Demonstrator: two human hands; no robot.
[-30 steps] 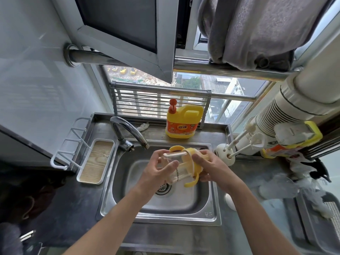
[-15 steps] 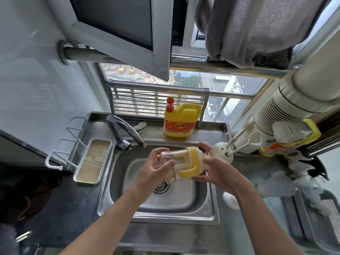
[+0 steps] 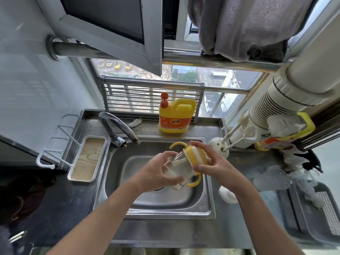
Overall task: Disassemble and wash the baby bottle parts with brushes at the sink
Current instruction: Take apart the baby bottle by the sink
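Over the steel sink [image 3: 208, 203] I hold a baby bottle on its side. My left hand [image 3: 156, 173] grips its clear body [image 3: 176, 172]. My right hand [image 3: 215, 162] grips the yellow collar [image 3: 195, 155], which has two curved yellow handles, one pointing up and one down. A straw shows inside the clear body. Two white-handled brushes [image 3: 237, 131] stand in a white round holder [image 3: 218, 147] on the counter right of the sink.
The faucet [image 3: 117, 124] arches over the sink's back left. A yellow detergent jug [image 3: 175, 116] stands behind the basin. A tray [image 3: 88, 159] and white rack [image 3: 55, 144] sit left. A white round object [image 3: 227, 195] and dark baskets [image 3: 312, 208] lie right.
The yellow collar has turned in my right hand: its handles now point up and down, and the bottle sits slightly lower over the basin.
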